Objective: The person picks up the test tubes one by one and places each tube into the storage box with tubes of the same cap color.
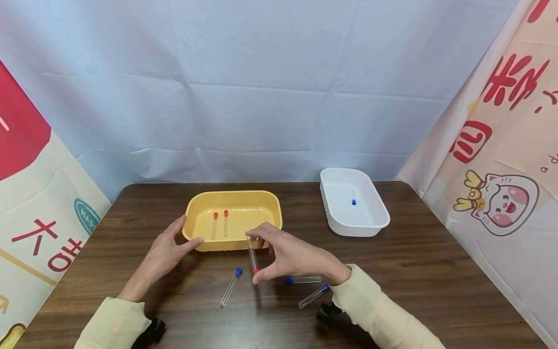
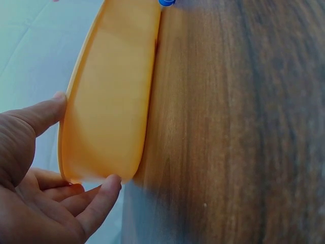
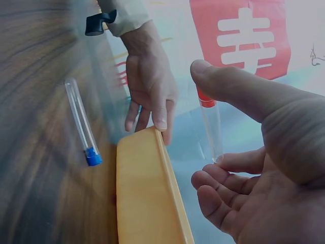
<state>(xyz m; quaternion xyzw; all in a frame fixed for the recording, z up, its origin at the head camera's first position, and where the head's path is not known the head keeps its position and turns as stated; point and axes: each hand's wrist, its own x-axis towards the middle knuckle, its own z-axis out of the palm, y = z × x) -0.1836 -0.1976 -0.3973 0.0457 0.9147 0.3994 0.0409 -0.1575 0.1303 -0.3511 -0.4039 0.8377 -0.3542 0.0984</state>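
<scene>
Head view: right hand (image 1: 289,252), fingers pinching red-capped tube (image 1: 252,253) by both ends, over desk (image 1: 196,310) middle, by yellow tray (image 1: 248,215)'s near rim. Left hand (image 1: 167,247) grips tray end facing desk's left edge. Likely risk: fingertip slips, tube springs loose.

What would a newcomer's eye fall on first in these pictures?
Probably the yellow tray on the dark table, with two red-capped tubes inside and the left hand at its left end. Next, the right hand, holding another red-capped tube between thumb and fingers by the tray's near edge. Then the white tray to the right, and three blue-capped tubes lying in the foreground.
</scene>
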